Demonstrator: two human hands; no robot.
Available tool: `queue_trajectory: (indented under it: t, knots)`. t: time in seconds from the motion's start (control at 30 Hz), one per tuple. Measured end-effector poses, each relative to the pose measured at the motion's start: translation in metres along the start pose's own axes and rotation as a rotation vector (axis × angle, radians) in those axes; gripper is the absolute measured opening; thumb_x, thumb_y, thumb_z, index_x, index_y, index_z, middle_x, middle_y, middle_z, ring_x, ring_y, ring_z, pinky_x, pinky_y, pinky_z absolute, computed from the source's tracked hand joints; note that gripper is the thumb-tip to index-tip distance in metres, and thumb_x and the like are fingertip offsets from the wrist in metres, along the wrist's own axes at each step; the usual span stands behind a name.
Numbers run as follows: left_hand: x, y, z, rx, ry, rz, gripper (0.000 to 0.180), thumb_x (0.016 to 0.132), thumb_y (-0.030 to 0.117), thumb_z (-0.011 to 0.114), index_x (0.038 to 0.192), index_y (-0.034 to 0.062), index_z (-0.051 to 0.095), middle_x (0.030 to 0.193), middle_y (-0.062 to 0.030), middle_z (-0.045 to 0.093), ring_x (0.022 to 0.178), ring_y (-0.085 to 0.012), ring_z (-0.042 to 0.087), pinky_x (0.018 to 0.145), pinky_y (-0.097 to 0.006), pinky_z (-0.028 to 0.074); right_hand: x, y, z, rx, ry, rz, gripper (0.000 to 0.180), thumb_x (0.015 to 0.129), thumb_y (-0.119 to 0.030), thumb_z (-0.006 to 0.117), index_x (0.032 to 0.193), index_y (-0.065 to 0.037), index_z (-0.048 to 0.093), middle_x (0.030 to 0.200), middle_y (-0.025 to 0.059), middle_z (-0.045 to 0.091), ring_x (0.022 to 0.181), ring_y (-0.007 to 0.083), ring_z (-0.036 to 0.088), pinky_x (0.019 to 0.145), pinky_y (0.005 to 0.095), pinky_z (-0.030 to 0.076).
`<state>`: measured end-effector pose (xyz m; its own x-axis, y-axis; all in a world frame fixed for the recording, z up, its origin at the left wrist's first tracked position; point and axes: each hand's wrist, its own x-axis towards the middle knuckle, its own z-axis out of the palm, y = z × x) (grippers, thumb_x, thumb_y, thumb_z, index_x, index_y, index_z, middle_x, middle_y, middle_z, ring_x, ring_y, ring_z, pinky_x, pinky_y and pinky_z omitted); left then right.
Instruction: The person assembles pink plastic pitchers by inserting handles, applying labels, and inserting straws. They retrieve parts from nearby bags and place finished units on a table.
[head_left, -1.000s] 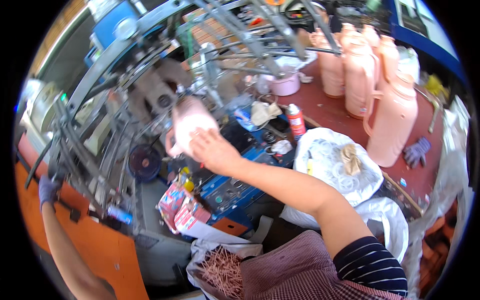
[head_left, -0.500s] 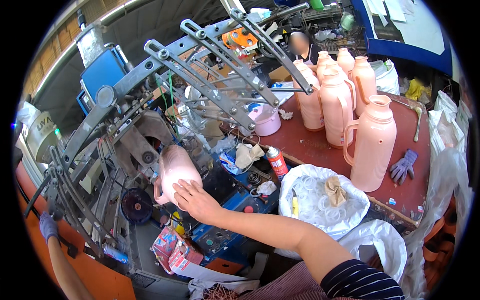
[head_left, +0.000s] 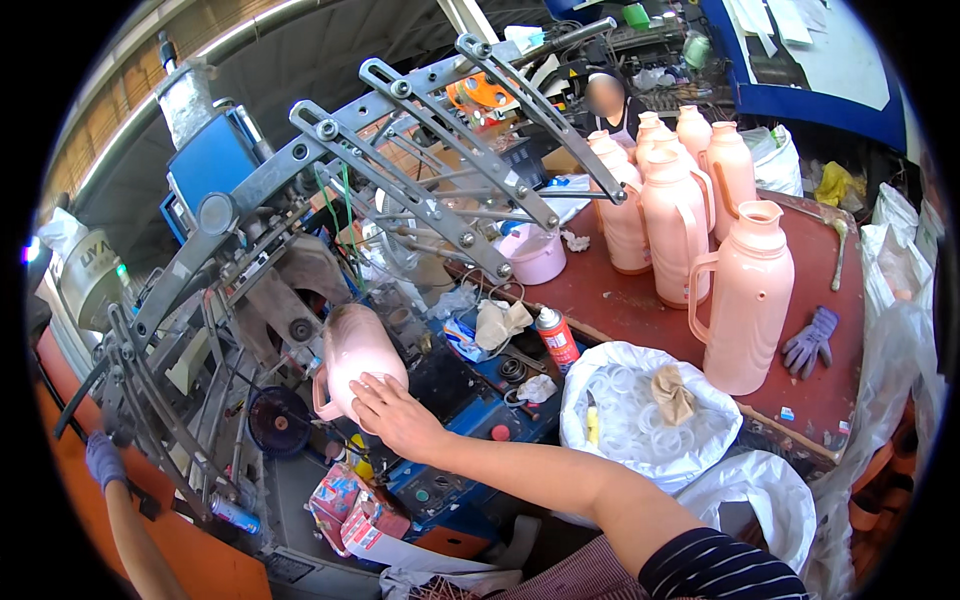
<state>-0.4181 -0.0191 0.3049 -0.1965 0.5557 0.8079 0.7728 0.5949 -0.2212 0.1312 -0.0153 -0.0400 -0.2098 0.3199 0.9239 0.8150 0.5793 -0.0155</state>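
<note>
A pink thermos flask body (head_left: 362, 345) lies tilted in the machine at centre left, its handle toward the lower left. My right hand (head_left: 400, 415), bare, rests with outstretched fingers on the flask's near end. My left hand (head_left: 103, 460), in a purple-grey glove, is at the far left beside an orange panel (head_left: 190, 545). Its fingers look closed round a black lever (head_left: 66, 415), partly hidden there. Above the flask reaches the machine's grey metal linkage (head_left: 400, 150) with several slotted arms.
Several pink flasks (head_left: 748, 300) stand upright on the dark red table (head_left: 600, 305) at right, with a purple-grey glove (head_left: 811, 342). A white bag (head_left: 725, 440) of clear plastic rings, a red spray can (head_left: 556, 338) and a pink tub (head_left: 535, 262) are nearer. Another person (head_left: 625, 125) is behind.
The view has shifted slightly, so everything sits a little lower in the picture. My right hand stays on the flask and my left hand stays by the lever.
</note>
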Motion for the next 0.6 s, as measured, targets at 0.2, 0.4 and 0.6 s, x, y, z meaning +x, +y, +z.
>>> queue_trajectory:
  t: [0.2,0.4,0.6]
  knots:
    - [-0.006,0.008,-0.006,-0.069,-0.026,-0.012,0.039,0.096,0.023,0.042,0.12,-0.0019,0.061,0.121,-0.0212,0.062,0.114,-0.0323,0.059,0.1,-0.038,0.044,-0.001,0.002,0.001,-0.009,0.029,0.013,0.037,0.088,-0.017,0.054,0.12,0.001,0.052,0.139,0.0192,0.046,0.133,0.0357,0.04,0.109,0.0483,0.033]
    - [-0.02,0.02,-0.023,-0.058,-0.064,0.048,0.04,0.091,0.018,0.052,0.126,-0.0002,0.057,0.122,-0.0215,0.061,0.115,-0.0344,0.057,0.1,-0.039,0.043,-0.002,0.001,0.003,0.027,0.02,0.05,0.034,0.09,-0.018,0.053,0.118,0.0,0.053,0.138,0.0193,0.047,0.132,0.0354,0.041,0.108,0.0485,0.034]
    - [-0.161,0.128,-0.141,-0.497,0.669,0.412,0.061,0.069,0.006,0.071,0.128,0.001,0.053,0.123,-0.0195,0.056,0.118,-0.0365,0.051,0.102,-0.044,0.041,0.012,-0.014,-0.002,0.08,-0.033,-0.022,0.04,0.083,-0.018,0.063,0.118,0.0,0.052,0.135,0.0213,0.048,0.131,0.0376,0.042,0.108,0.0506,0.033]
